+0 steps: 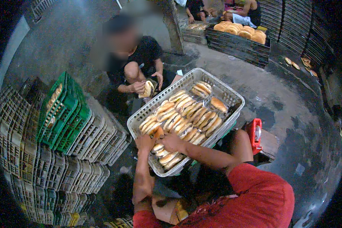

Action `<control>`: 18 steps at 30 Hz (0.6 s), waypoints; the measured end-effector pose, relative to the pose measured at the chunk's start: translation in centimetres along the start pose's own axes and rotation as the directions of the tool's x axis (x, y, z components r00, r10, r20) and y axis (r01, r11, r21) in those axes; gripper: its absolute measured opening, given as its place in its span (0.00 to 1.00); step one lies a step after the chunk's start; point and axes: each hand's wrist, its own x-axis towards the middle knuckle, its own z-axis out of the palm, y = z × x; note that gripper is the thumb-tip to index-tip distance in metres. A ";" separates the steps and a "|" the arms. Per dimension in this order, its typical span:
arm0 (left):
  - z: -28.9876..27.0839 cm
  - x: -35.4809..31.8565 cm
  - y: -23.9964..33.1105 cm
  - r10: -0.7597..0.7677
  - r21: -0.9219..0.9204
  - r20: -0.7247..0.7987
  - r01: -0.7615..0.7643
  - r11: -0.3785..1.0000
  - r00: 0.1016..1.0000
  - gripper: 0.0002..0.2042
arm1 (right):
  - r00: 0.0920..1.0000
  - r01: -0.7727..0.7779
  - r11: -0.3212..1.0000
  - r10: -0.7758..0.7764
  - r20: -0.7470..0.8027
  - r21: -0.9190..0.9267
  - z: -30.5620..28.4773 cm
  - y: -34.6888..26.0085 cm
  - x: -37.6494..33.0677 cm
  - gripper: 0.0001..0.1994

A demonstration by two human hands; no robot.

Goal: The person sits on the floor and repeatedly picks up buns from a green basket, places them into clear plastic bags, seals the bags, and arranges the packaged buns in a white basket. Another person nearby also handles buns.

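Note:
A pale grey plastic crate (221,85) sits in front of me, filled with rows of filled buns (178,123) standing on edge in what looks like clear wrapping. At its near left end, my left hand (145,143) has its fingers closed at the side of an orange-brown bun (156,132). My right hand (171,143) is closed against the same bun from the right, over the rows. The fingertips are partly hidden. Across the crate, a person in black holds another filled bun (148,89).
Stacked grey crates (91,136) and green crates (70,114) rise on the left. To my right, a red tape dispenser (255,136) stands on a box. Farther back, other people sit by a dark crate (235,48) of round buns; several buns lie near the right wall.

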 end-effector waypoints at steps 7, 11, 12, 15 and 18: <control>5.0 3.9 -0.1 0.104 -0.084 0.190 -0.089 0.992 0.976 0.20 | 0.984 -0.086 0.996 0.088 0.155 -0.018 0.5 -0.6 -0.4 0.23; 5.7 5.8 -0.7 0.069 -0.296 0.060 -0.048 0.954 0.996 0.21 | 0.995 -0.074 0.997 0.072 0.064 0.028 0.8 -1.1 -0.5 0.22; 6.4 6.4 -1.0 0.130 -0.325 0.047 -0.108 0.939 0.990 0.21 | 0.995 -0.069 0.997 0.067 0.078 0.025 0.9 -1.2 -0.5 0.22; 9.3 8.8 -2.2 0.136 -0.671 0.279 0.092 0.736 0.951 0.19 | 0.991 -0.071 0.997 0.074 0.109 -0.025 1.3 -1.2 -0.5 0.21; 12.6 10.6 -3.4 0.338 -0.761 -0.021 -0.235 0.605 0.941 0.23 | 0.994 -0.030 0.995 0.040 0.102 -0.098 1.2 -1.1 -0.7 0.22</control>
